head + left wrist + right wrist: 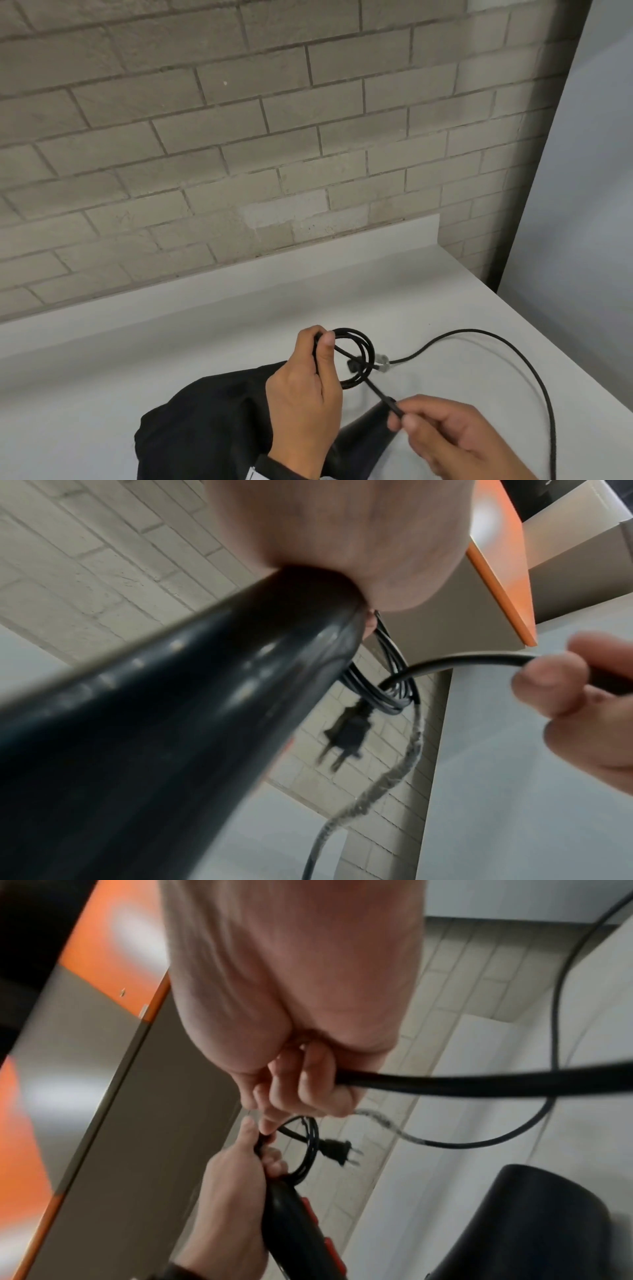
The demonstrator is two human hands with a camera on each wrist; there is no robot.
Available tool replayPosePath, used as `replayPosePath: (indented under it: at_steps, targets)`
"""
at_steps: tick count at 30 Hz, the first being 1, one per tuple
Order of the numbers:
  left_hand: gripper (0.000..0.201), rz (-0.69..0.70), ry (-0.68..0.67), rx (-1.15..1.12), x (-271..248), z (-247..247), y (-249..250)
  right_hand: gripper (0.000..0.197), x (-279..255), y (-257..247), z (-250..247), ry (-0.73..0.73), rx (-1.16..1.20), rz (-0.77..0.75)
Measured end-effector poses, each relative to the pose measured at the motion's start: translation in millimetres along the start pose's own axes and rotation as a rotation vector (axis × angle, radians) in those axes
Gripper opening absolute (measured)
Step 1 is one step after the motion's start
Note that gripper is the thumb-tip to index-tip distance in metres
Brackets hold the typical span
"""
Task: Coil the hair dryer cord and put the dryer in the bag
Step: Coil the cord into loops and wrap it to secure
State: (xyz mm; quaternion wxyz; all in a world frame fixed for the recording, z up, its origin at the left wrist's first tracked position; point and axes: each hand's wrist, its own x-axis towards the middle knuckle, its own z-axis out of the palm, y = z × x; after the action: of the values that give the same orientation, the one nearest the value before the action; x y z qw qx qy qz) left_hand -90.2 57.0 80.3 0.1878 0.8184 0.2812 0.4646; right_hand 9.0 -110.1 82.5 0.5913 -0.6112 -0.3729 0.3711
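The black hair dryer (364, 437) is held low over the white counter, mostly hidden by my hands. My left hand (320, 346) grips its handle (164, 723) together with a small coil of black cord (354, 356). The two-pin plug (346, 734) hangs from that coil. My right hand (402, 423) pinches the cord (462, 1087) just below the coil, between thumb and fingers. The remaining cord (513, 346) loops out to the right over the counter. The black bag (205, 428) lies crumpled under my left forearm. Red switches (306, 1207) show on the handle.
A grey brick wall (239, 137) rises behind the white counter (102, 377). The counter's right edge (548, 335) runs diagonally, with floor beyond it. An orange-edged panel (496, 561) hangs overhead in the wrist views.
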Motion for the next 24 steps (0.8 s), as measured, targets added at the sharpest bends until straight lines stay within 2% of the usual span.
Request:
replayPosePath:
  at_steps: [4, 7, 8, 11, 12, 15, 17, 18, 19, 21, 22, 24]
  targets:
    - [0.04, 0.003, 0.01, 0.054, 1, -1, -2, 0.051, -11, 0, -18, 0.02, 0.0, -0.018]
    - [0.045, -0.042, 0.022, 0.052, 3, -1, -8, 0.054, -18, -1, -24, -0.03, -0.119, -0.03]
    - [0.047, -0.052, 0.024, 0.048, 3, -2, -10, 0.055, -19, 2, -27, -0.001, -0.127, -0.015]
    - [0.051, -0.073, 0.034, 0.04, 4, -5, -15, 0.034, -14, 13, -48, 0.204, -0.01, 0.163]
    - [0.052, -0.076, 0.038, 0.037, 3, -5, -16, 0.031, -10, 23, -59, 0.284, -0.036, 0.219]
    - [0.052, -0.073, 0.048, 0.041, 3, -5, -14, 0.029, 5, 57, -85, 0.514, -0.366, 0.272]
    - [0.049, -0.06, 0.047, 0.049, 3, -5, -12, 0.015, 15, 68, -81, 0.609, -0.574, 0.259]
    - [0.047, -0.054, 0.044, 0.053, 2, -4, -11, 0.015, 20, 71, -76, 0.629, -0.653, 0.271]
    - [0.045, -0.051, 0.041, 0.054, 2, -4, -10, 0.032, 25, 74, -72, 0.64, -0.719, 0.271]
    - [0.041, -0.044, 0.032, 0.06, 1, -4, -8, 0.053, 31, 70, -58, 0.667, -0.785, 0.152]
    - [0.038, -0.041, 0.027, 0.06, 1, -4, -7, 0.055, 34, 63, -51, 0.647, -0.792, 0.053]
    - [0.033, -0.032, 0.017, 0.064, 2, -4, -5, 0.049, 40, 50, -35, 0.486, -0.806, -0.175]
